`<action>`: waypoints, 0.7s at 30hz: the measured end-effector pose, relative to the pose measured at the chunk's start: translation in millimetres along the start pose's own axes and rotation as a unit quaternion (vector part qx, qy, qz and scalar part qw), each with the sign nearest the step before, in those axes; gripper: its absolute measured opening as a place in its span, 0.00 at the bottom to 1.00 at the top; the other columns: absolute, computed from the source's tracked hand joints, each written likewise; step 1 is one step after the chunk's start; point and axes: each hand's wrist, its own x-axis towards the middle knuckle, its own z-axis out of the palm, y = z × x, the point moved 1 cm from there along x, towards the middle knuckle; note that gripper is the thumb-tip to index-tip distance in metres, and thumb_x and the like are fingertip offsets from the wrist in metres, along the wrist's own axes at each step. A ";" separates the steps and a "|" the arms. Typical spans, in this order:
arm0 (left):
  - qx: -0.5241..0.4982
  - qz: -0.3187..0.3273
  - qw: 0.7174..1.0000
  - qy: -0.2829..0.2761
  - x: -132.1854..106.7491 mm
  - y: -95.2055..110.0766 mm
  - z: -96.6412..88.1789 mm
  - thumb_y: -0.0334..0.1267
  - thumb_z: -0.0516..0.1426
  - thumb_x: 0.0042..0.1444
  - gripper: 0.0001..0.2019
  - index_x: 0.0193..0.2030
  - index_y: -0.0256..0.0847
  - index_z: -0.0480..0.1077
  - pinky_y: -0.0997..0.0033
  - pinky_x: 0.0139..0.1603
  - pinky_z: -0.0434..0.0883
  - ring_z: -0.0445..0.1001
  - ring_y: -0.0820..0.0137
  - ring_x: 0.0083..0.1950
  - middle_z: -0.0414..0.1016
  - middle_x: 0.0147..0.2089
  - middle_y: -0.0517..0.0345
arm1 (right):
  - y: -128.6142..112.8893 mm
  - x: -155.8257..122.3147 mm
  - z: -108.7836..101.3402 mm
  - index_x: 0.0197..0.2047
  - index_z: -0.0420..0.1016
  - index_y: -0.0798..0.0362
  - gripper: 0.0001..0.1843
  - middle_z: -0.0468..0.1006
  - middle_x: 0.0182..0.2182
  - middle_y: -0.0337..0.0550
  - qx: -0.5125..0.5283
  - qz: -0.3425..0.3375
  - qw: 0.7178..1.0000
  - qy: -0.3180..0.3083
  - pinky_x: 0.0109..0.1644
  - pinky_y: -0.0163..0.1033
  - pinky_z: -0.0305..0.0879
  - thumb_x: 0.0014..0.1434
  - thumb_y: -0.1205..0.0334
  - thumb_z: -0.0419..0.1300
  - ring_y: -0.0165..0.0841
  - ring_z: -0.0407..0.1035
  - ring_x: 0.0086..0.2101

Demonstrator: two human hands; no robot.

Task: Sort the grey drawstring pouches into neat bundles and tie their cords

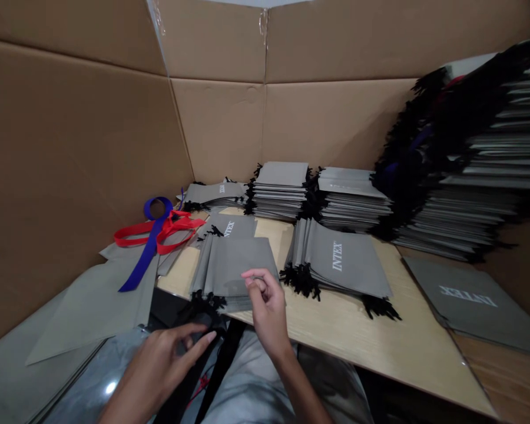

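My left hand point(165, 356) is low at the table's front edge, thumb and forefinger curled towards each other around something dark that I cannot make out. Just beyond its fingertips hang the black cord ends point(207, 301) of a stack of grey drawstring bags point(238, 265). Over the right side of this stack is my right hand point(267, 303). Its fingers are bent and pinched together; whatever they hold, if anything, is too small to name. Beneath the stack's far edge lies another grey bag point(236, 225) with white INTEX lettering.
A fanned INTEX bag stack point(353, 259) lies to the right on the wooden board point(348, 330). Taller stacks point(280, 191) stand behind, with a high pile point(468, 159) at right. Red ribbon point(181, 227) and blue ribbon point(145, 265) lie left. Cardboard walls point(221, 123) enclose the board.
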 end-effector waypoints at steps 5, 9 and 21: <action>-0.015 0.034 0.999 0.004 5.0 -3.9 8.2 0.62 0.56 0.63 0.25 0.48 0.47 0.87 0.71 0.30 0.68 0.79 0.64 0.25 0.79 0.22 0.61 | 0.2 -0.1 -0.2 0.43 0.77 0.51 0.11 0.52 0.22 0.27 0.000 0.001 1.000 0.002 0.27 0.35 0.45 0.69 0.53 0.59 0.29 0.48 0.23; 0.006 0.015 0.999 0.040 4.2 -5.7 -4.0 0.63 0.56 0.62 0.25 0.47 0.49 0.86 0.72 0.30 0.66 0.76 0.66 0.23 0.76 0.20 0.65 | -0.3 0.3 0.4 0.42 0.77 0.51 0.11 0.52 0.22 0.27 0.001 -0.001 1.000 0.002 0.27 0.35 0.45 0.70 0.53 0.59 0.29 0.48 0.24; 0.005 -0.001 0.999 0.033 3.1 -3.8 -5.0 0.64 0.55 0.61 0.26 0.47 0.50 0.87 0.71 0.30 0.65 0.77 0.65 0.22 0.76 0.19 0.64 | 0.1 1.5 0.8 0.43 0.78 0.51 0.13 0.52 0.22 0.28 -0.024 0.000 1.000 -0.015 0.28 0.35 0.47 0.70 0.51 0.58 0.30 0.49 0.24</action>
